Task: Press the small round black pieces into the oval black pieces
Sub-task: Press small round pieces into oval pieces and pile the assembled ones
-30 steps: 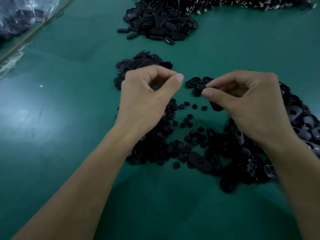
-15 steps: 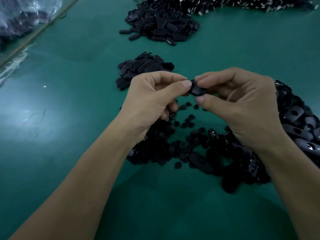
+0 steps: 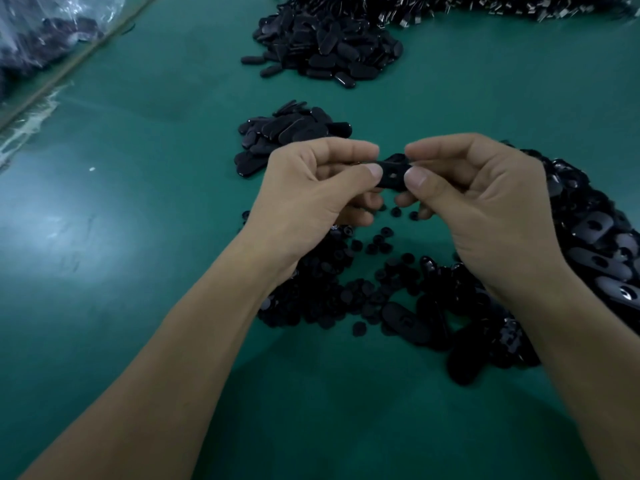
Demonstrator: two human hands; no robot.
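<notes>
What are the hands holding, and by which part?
One oval piece, held between both hands: the left hand pinches its left end, the right hand its right end.

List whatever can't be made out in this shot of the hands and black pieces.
- Head view: whether anything is pressed into the oval piece. The left hand and right hand pinch its ends, and it's dark.
- Right pile: partly behind the right hand, cut off by the right edge.
- Plastic bag: contents blurred, cut off by the top-left corner.
</notes>
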